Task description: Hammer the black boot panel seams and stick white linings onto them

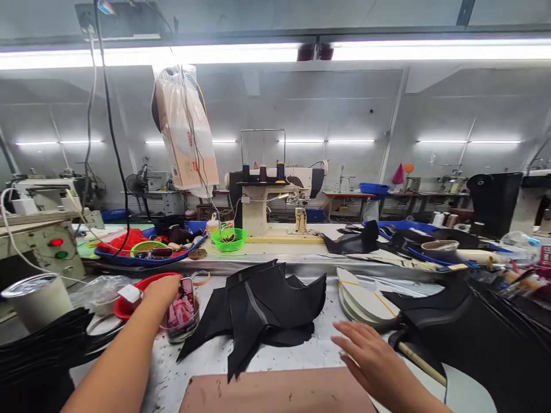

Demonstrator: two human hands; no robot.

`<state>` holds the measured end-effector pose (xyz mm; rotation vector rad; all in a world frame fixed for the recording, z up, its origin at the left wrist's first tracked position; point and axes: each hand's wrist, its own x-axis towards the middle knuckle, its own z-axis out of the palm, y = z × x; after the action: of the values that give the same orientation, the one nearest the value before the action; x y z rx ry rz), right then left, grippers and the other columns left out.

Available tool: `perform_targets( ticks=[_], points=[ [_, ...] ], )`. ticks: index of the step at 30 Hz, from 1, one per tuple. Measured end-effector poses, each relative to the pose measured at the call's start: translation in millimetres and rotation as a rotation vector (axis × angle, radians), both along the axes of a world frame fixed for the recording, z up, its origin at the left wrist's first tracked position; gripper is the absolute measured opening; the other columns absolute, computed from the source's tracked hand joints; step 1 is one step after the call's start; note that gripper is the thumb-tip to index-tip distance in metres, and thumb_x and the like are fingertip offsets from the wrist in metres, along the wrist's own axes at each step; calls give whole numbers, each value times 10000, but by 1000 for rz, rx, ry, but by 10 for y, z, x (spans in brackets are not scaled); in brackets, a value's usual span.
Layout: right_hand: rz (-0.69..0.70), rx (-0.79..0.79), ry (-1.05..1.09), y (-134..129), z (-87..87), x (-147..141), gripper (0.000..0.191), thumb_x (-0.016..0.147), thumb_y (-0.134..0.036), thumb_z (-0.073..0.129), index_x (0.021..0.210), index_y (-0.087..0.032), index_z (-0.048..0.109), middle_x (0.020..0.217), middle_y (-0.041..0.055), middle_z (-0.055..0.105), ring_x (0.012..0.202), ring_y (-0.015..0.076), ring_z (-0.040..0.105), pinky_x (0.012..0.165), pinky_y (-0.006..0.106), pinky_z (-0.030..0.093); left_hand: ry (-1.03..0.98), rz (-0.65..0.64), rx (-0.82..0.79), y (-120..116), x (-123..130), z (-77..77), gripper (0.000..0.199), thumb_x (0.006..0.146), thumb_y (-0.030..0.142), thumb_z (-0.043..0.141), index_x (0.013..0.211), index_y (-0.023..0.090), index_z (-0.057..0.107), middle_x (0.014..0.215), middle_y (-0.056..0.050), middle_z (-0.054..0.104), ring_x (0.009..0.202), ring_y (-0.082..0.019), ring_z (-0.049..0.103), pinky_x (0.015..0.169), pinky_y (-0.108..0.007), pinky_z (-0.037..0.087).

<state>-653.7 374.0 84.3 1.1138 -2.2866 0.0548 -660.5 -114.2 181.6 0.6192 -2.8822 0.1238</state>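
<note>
My left hand [162, 291] reaches forward, its fingers closed at the upper left edge of a smartphone [186, 301]. The phone leans upright in a clear container [175, 331], its screen lit with a pink and red picture. Part of the fingers is hidden. My right hand [365, 350] is open, palm down, fingers stretched out and holding nothing. It hovers beside the right end of a brown board [275, 390]. Between the hands lie overlapping black cut pieces [267, 304]. Beyond my right hand are white curved pieces [364, 295] bound with yellow bands.
Black pieces are stacked at left [38, 350] and right [477, 332]. A red bowl [140, 287] sits behind my left forearm. Farther back stand a sewing machine [256, 215], a green basket [228, 241] and a blue tray [148, 257]. A plastic-wrapped package [187, 137] hangs overhead.
</note>
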Motion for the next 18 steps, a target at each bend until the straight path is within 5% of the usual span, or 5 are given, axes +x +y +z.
perform_targets(
  ticks=[5,8,10,15,18],
  points=[
    [-264,184,-207,-513,287,-820,393,785,-53,470,1095,-220,644,1337,85,479,1258,258,381,1040,441,251,133,-59,-53,186,114,113,469,879,224,404,1325,82,381,1449,-189,258,1334,-322,223,1032,-482,291],
    [-309,250,-283,-735,457,-1071,282,763,-58,489,801,-217,718,1022,80,684,1173,277,477,1044,497,180,158,-149,-57,507,431,19,479,873,312,402,1317,133,413,1454,-126,283,1343,-275,222,1073,-433,250],
    [-334,212,-274,-861,648,-1078,253,768,-82,487,740,-200,708,811,83,710,1057,289,560,1024,528,177,126,-249,-16,813,719,-185,459,860,347,427,1294,197,452,1430,-63,349,1322,-215,285,1078,-375,267],
    [-290,90,-183,-979,1080,-428,294,857,-109,360,864,-140,652,785,108,681,776,216,626,981,429,261,-157,-533,535,1538,1430,-991,571,805,370,525,1343,233,390,1450,-74,286,1322,-231,276,1077,-423,252],
    [-114,185,-265,-897,834,313,162,721,-67,503,735,-169,627,674,71,653,677,212,616,733,321,418,-191,-529,681,1785,1656,-1382,661,853,428,452,1405,125,252,1475,-137,151,1354,-255,120,1090,-436,192]
  ],
)
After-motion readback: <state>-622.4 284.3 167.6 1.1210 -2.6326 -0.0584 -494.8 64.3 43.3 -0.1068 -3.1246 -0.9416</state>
